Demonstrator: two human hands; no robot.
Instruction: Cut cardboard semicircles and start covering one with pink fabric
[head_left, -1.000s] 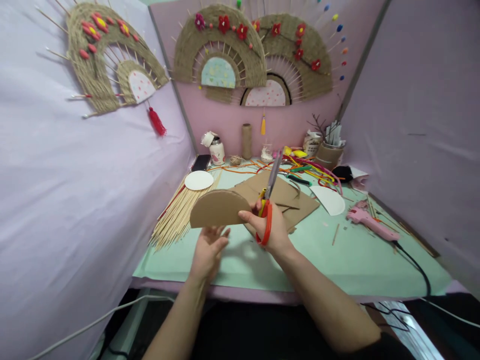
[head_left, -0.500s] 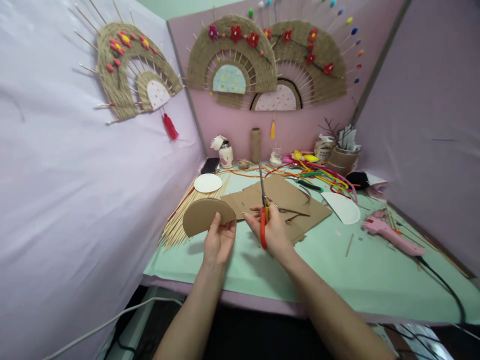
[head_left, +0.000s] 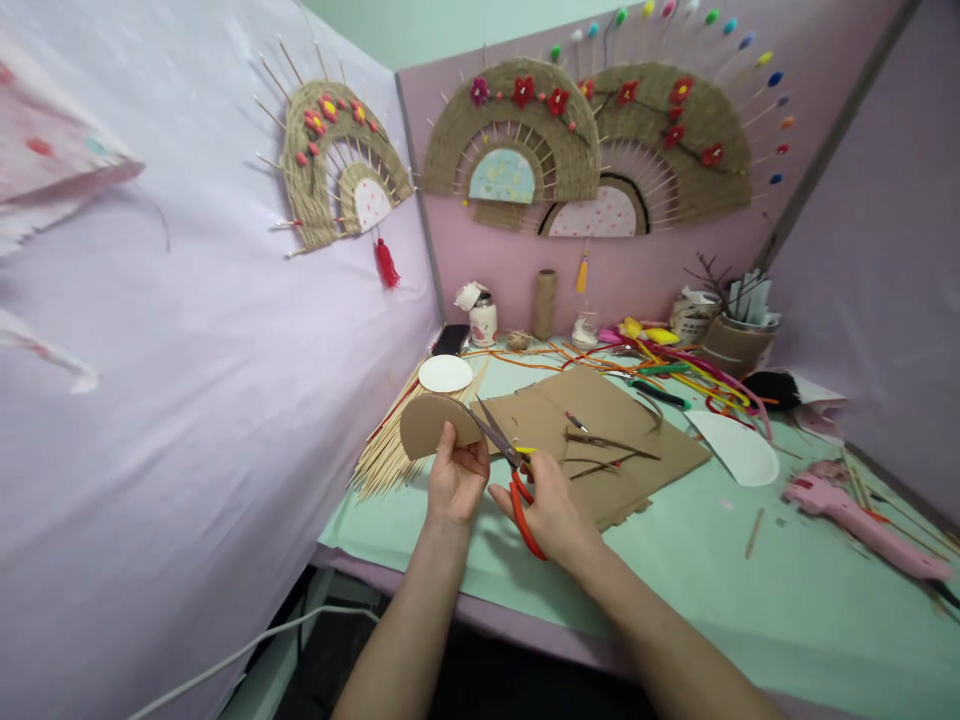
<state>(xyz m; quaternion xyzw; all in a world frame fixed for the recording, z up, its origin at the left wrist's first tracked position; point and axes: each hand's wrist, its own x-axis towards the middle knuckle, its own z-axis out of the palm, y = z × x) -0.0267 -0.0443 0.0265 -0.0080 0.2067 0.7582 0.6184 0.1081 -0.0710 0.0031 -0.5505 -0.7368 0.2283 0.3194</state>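
My left hand (head_left: 459, 480) grips a brown half-round piece of cardboard (head_left: 431, 428) by its right end, thumb on the near face. In my right hand (head_left: 553, 508) are scissors (head_left: 517, 486) with red and yellow handles, fingers in the loops. Their blades are parted and point up and left, close to the cardboard's right edge; whether they touch it I cannot tell. Beneath lies a larger flat cardboard sheet (head_left: 600, 400), with dark twigs (head_left: 611, 443) and a pen-like tool (head_left: 576, 422) on it.
Thin wooden sticks (head_left: 382, 462) and a white oval (head_left: 445, 374) lie at the left. A white half-round (head_left: 739, 447) and pink glue gun (head_left: 862, 520) are at the right. Pliers (head_left: 660, 394) and coloured pipe cleaners (head_left: 705, 375) lie behind. Twine-wrapped fans (head_left: 517, 75) hang on the walls.
The scissors have swung left from pointing upright, and their blades have parted beside the half-round cardboard. My view has turned left, so the scene sits further right.
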